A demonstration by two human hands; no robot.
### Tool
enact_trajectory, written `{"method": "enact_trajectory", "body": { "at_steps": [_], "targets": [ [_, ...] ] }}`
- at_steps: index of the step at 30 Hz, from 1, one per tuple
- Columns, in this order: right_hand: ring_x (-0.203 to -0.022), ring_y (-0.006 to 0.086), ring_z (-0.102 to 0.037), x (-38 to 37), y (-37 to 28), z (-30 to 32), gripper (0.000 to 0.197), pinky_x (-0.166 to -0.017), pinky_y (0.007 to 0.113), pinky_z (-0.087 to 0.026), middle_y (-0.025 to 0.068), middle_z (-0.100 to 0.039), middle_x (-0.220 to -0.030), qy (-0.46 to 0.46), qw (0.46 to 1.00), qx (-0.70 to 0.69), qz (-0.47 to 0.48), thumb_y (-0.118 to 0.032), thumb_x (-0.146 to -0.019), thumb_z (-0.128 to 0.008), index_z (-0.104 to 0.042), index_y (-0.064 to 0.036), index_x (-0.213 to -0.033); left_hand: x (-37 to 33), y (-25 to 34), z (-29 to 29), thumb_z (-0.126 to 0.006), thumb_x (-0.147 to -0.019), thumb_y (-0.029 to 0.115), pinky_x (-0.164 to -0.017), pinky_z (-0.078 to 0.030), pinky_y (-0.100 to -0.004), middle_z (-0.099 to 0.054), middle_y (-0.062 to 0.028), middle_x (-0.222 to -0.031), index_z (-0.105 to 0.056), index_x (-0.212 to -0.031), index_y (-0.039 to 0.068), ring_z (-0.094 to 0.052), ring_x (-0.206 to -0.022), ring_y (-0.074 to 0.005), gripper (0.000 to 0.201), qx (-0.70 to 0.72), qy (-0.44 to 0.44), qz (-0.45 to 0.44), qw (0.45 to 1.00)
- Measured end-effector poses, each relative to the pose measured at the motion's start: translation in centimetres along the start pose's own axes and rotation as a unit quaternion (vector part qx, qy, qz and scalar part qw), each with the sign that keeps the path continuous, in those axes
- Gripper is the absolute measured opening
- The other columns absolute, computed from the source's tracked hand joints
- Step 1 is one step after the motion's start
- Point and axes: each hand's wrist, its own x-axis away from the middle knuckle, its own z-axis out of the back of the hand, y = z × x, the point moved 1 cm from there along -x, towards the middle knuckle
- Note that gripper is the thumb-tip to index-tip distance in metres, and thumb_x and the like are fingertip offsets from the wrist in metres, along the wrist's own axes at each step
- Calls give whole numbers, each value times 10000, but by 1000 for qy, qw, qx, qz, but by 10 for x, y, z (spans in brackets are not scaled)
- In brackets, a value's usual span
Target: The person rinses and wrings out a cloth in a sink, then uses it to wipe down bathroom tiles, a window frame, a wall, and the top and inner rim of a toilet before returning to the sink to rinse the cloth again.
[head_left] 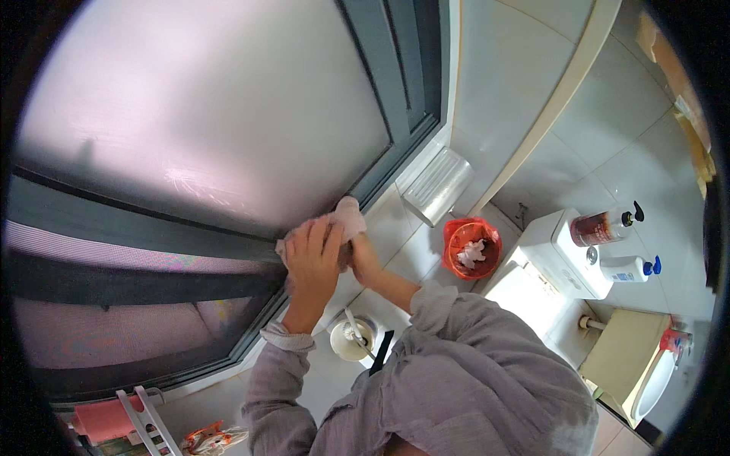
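A pink cloth point(351, 219) is pressed against a window's dark grey frame point(182, 232), near the spot where a crossbar meets the side edge. The cloth is bunched up and is gripped by the left hand point(313, 254), whose fingers are bent over it. The cloth is also touched by the right hand point(365, 262), just beside the left; its fingers are mostly hidden, so whether they are closed cannot be told. Both arms are covered by loose grey sleeves point(283, 399), and the wrists are left bare.

Most of the upper left is filled by the window's frosted glass point(205, 106). On the tiled wall to the right of the hands, a ridged metal box point(439, 186) is mounted. Below it, crumpled white tissue point(471, 254) is held in a red-lined bin point(451, 247). Farther right, a white toilet tank point(559, 254) is seen, with a dark red pump bottle point(597, 229) and a white pump bottle point(622, 270) set on it. Below the hands, a round cream container point(348, 349) is partly seen. At the lower left, a pink item point(103, 419) is placed by a white rack point(147, 418).
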Motion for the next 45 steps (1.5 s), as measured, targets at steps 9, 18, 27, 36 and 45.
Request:
{"method": "enact_trajectory", "body": {
  "at_steps": [9,18,27,36,45],
  "targets": [
    [-1054,352,-385,29,-311,-164,497,-867,448,-304,194,-429,-1130,-164,373,534,741,-199,-770,-506,-370,11,-1199,-174,-45,128,-518,-690,119,-857,-337,-436,-517,-130,-1086,-606,-1008,139,-445,-1006,-315,331,-78,521,23,850],
    [-1248,439,-147,-53,-239,-90,609,-1027,486,-102,276,-251,-1312,197,484,502,689,-319,-830,-383,-222,28,-1304,-171,-16,51,-508,-768,191,-812,-363,-516,-430,-49,-1223,-491,-1153,231,-397,-1118,-356,388,-183,279,104,937],
    [-1106,372,-415,-60,-103,63,403,-949,379,-302,259,-463,-1145,139,699,459,530,-45,-797,-376,-402,35,-1191,-66,17,-88,-455,-775,144,-779,-391,-389,-481,-63,-1136,-512,-1049,95,-450,-1033,-285,284,24,42,-76,996],
    [-955,240,-528,-20,-104,61,319,-848,298,-388,167,-568,-1014,183,868,264,379,-107,-843,-394,-476,3,-1131,-37,32,-92,-514,-733,87,-753,-392,-388,-515,-111,-1060,-514,-1031,52,-489,-911,-297,299,181,92,34,979],
    [-1005,294,-521,65,-296,-26,274,-878,317,-381,182,-552,-1066,236,639,347,645,-117,-841,-462,-522,1,-1081,-182,53,-7,-502,-701,-33,-879,-358,-402,-428,-199,-1130,-458,-1073,-1,-423,-1044,-352,376,410,283,-2,867]
  ]
}}
